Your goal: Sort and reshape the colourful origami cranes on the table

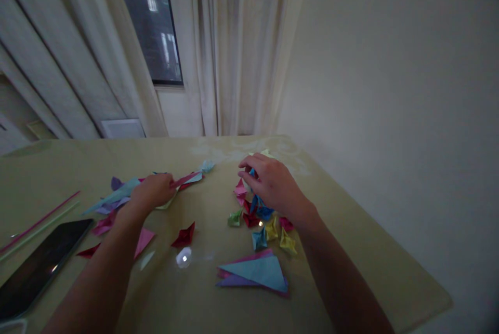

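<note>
My left hand (155, 190) is closed over the papers on the left of the table. A narrow dark-pink folded paper (184, 181) sticks out from its fingertips. More folded papers, among them a light blue one (117, 196), lie around and under this hand. My right hand (271, 178) is above a cluster of small folded paper pieces, its thumb and forefinger curved with a gap between them. A blue piece (264, 213), a pink piece (240, 188) and a green piece (234, 218) lie below it. Its other fingers are partly hidden.
A red folded piece (184, 235) lies between my arms. Flat folded papers (255, 271) are stacked near the front. At left are a black phone (47, 261) and two thin sticks (42, 222), pink and pale green. The table (374, 261) borders a wall at right.
</note>
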Demonstrator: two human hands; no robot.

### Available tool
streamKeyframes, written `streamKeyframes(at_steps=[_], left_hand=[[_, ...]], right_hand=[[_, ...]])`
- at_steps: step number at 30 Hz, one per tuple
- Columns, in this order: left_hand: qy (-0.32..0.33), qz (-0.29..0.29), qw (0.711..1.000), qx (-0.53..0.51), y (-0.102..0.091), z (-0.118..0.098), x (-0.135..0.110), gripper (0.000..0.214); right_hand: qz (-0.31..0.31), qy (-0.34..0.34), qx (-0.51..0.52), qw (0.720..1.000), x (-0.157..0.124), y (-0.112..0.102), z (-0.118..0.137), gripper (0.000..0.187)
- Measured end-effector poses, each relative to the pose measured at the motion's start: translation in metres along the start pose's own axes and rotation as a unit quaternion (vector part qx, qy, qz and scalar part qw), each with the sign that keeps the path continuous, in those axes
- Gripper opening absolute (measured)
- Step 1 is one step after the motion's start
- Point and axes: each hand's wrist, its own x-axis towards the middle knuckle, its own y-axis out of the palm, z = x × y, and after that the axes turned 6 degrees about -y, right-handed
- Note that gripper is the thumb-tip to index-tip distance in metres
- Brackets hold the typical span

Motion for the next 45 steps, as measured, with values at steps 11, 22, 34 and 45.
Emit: streamKeyframes(at_steps=[11,22,34,45], left_hand=[[0.304,0.066,0.823,-0.476,-0.059,-0.101,-0.083,0.027],[0.279,-0.016,0.877,-0.390,-0.064,-0.116,-0.100,0.034],[0.335,0.049,0.793,-0.507,-0.086,-0.105,-0.106,0.022],[0.032,0.024,0.999,0.033,0.002,-0.014,-0.003,0.039]], right_hand=[[-0.022,-0.015,0.140,0.990,0.000,0.008,0.018,0.028],[-0.060,-0.044,0.225,0.971,0.000,0.004,0.025,0.003],[0.039,-0.021,0.267,0.963,-0.007,-0.023,0.018,0.017],[0.294,-0.109,0.159,0.936,-0.017,-0.001,0.010,0.013]])
